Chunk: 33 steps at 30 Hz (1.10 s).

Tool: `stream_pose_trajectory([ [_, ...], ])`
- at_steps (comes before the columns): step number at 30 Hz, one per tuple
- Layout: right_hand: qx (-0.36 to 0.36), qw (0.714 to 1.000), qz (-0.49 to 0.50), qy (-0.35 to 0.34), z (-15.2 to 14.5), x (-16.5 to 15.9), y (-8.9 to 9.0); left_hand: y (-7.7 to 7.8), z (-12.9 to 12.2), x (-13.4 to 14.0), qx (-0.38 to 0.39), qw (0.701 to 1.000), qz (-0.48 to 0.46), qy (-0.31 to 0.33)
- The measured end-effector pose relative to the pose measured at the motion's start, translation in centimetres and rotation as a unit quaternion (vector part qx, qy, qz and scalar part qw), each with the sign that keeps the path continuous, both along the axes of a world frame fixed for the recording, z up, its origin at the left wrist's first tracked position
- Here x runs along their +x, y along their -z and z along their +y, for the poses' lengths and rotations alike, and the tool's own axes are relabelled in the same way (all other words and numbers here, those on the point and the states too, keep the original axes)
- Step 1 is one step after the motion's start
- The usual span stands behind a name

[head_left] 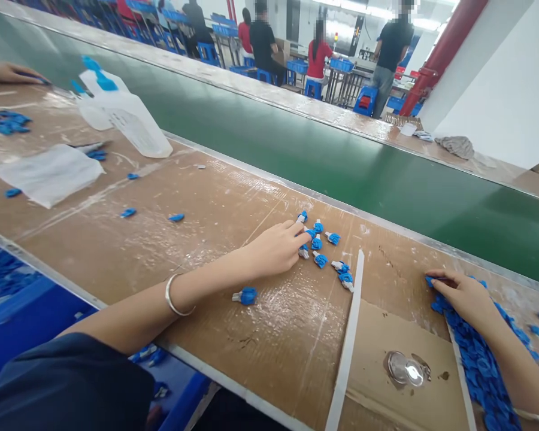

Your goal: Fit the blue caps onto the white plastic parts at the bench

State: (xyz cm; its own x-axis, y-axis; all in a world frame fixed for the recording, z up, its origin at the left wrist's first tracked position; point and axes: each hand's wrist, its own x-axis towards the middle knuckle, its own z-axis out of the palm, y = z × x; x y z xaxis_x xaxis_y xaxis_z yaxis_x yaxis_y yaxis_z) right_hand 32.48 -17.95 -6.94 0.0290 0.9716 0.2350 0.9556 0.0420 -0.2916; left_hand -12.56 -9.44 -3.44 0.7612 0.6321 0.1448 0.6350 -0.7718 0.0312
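My left hand, with a silver bangle on its wrist, reaches over the tabletop with its fingers closed on a small blue-and-white plastic part. Around those fingertips lie several similar parts, such as one blue-and-white piece; another blue-and-white piece sits apart beside my forearm. At the right, my right hand pinches a small blue piece between thumb and fingers. Below this hand spreads a heap of blue pieces.
A cardboard sheet carries a small clear dish beside a white strip. White bottles with blue tips and a white cloth are at left. A co-worker's hand shows there. Behind runs a green conveyor belt.
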Motion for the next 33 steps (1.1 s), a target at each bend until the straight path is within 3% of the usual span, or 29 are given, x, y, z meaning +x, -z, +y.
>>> stream_pose_trajectory([
  [9,0.073,0.994,-0.049,-0.063,-2.3,-0.2,1.9,1.6,0.3,0.0,-0.072,0.995,-0.016,0.068],
  [14,0.09,0.987,-0.083,-0.105,-2.6,-0.1,2.2,0.8,0.5,0.0,-0.171,0.982,-0.038,0.065],
  [17,0.085,0.984,-0.097,-0.119,-2.4,-0.1,1.8,0.0,0.5,0.0,-0.267,0.959,-0.075,0.062],
  [23,0.096,0.984,-0.088,-0.124,-3.2,-1.8,-0.3,-1.2,-1.3,0.9,-0.487,0.855,-0.169,0.055],
  [26,0.12,0.984,-0.067,-0.114,-6.3,-4.7,-1.7,-1.1,-2.9,1.5,-0.577,0.785,-0.216,0.062],
  [30,0.116,0.983,0.019,-0.144,-12.1,-9.7,-2.8,-0.4,-4.6,2.1,-0.712,0.661,-0.236,0.024],
  [33,0.11,0.979,0.055,-0.163,-15.0,-12.0,-2.6,0.1,-5.4,2.5,-0.731,0.63,-0.263,0.017],
])
